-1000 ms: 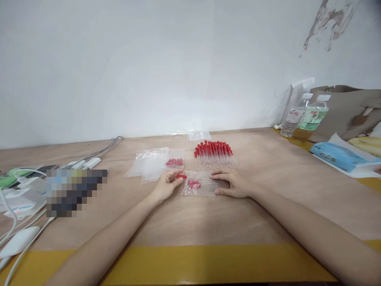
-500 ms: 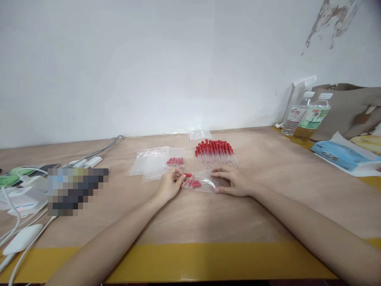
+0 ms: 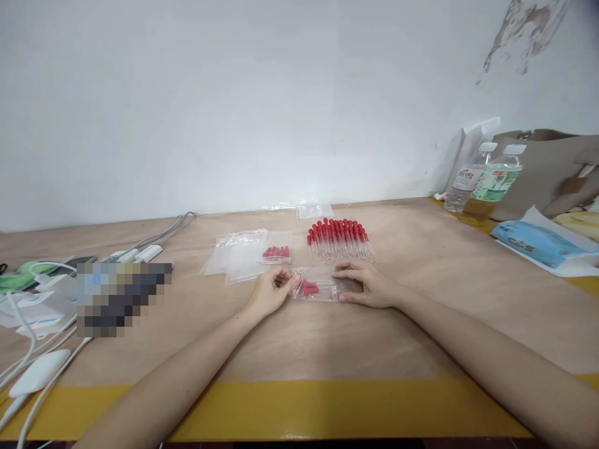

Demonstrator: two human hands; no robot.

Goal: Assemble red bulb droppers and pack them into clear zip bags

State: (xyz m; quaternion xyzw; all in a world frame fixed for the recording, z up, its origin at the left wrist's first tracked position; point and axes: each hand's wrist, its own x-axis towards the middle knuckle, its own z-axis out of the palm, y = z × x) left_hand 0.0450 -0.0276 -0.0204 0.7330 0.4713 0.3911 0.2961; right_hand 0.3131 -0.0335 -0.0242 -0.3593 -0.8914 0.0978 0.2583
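Note:
A clear zip-lock bag (image 3: 330, 290) lies flat on the table between my hands, with a few red-bulbed droppers (image 3: 309, 287) inside it. My left hand (image 3: 272, 289) pinches the bag's left end, where its red-lined edge bunches up by the thumb. Over the right end rests my right hand (image 3: 367, 285), thumb and fingers spread apart and touching the plastic. Just beyond the bag, a row of droppers (image 3: 337, 236) with red bulbs and clear stems lies with the stems toward me. Another bag holding droppers (image 3: 276, 252) is behind my left hand.
Flat clear bags (image 3: 234, 249) overlap at the back left, and one more bag (image 3: 315, 212) is by the wall. Chargers and cables (image 3: 40, 312) crowd the left side. Two bottles (image 3: 496, 181), a blue tissue pack (image 3: 528, 240) and a grey bag (image 3: 552, 168) stand or lie at right.
The red bulb that showed at my left fingertips is no longer visible there. The bag's left edge is now gathered by that hand. My right hand has stayed nearly in place.

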